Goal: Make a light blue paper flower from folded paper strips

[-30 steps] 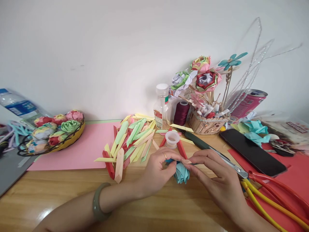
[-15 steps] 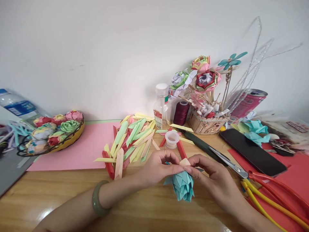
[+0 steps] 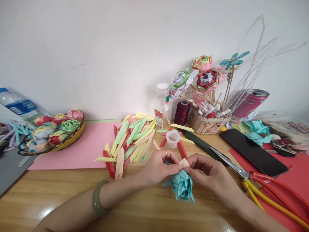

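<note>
Between my two hands hangs a teal folded-paper flower (image 3: 182,185), its layered petals pointing down toward me. My left hand (image 3: 160,166) pinches its upper end from the left with thumb and fingers. From the right, my right hand (image 3: 205,169) pinches the same end. A small peach paper piece (image 3: 184,162) shows between the thumbs, at the top of the flower. Just beyond the fingers lies a red folded strip (image 3: 182,149), and behind it stands a small white spool (image 3: 173,138). What the curled fingers cover underneath is hidden.
Loose folded paper strips (image 3: 132,138) lie beyond my left hand. Scissors (image 3: 238,169), a black phone (image 3: 253,151) and red paper (image 3: 294,187) are at the right. A bottle (image 3: 162,108), thread cone (image 3: 182,112) and flower basket (image 3: 206,124) stand behind. A basket of paper flowers (image 3: 60,146) sits left.
The teal flower has turned slightly between my fingers, and a loose petal tip now sticks out at its lower right. Both hands keep their pinch in nearly the same place.
</note>
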### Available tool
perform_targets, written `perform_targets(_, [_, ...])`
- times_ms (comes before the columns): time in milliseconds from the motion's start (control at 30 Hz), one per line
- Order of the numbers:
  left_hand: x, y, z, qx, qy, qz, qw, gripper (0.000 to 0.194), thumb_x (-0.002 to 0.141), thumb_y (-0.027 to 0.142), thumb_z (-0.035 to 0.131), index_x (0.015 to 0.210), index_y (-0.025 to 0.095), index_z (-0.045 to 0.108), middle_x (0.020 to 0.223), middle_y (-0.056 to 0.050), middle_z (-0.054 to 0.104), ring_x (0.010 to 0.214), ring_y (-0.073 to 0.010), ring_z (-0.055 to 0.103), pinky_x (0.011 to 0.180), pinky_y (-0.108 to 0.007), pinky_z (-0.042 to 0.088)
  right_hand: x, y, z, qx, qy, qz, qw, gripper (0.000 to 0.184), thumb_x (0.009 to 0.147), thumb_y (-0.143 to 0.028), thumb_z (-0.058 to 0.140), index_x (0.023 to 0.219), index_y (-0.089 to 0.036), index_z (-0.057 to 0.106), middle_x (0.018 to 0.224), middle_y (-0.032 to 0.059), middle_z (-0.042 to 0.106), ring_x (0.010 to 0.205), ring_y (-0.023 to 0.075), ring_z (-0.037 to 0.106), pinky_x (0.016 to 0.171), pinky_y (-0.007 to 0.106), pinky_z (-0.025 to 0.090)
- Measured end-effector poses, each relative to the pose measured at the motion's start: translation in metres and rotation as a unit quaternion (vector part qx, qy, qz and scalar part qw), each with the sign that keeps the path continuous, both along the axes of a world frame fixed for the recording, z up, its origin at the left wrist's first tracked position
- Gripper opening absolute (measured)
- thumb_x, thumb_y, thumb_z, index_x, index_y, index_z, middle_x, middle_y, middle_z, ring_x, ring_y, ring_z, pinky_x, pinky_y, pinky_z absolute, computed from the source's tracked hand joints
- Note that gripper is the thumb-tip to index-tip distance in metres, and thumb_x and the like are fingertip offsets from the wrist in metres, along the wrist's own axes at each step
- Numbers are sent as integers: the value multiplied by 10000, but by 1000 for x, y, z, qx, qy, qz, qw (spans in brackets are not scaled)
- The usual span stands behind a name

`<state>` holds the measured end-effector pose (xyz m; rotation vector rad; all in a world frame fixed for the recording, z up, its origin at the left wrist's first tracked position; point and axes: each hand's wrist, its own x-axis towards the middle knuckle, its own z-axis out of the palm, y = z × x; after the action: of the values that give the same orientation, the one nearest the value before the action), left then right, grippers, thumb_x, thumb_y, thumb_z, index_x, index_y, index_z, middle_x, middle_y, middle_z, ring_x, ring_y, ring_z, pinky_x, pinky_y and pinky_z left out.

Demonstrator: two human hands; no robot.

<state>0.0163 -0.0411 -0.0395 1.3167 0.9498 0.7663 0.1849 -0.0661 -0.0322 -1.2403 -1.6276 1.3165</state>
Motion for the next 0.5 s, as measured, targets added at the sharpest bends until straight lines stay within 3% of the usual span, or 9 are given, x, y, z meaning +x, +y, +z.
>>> perform_targets(267, [2,-2,-1,34,78,17,996,166,689,258,616,617,134,532,558,20,518,510,-71,436,489,-197,340,0,-3,-3,94,-112,-16,989,169,809,-322,522,697,-196,530,655,-5,607,614,134,568,575,242,457])
perform_targets(500, [1,-4,1,67,95,24,993,106,704,217,587,637,140,558,598,11,554,551,-87,479,514,-200,372,1,-9,-6,233,-202,-5,951,105,847,-256,473,763,-213,520,669,-7,629,561,122,575,515,226,442])
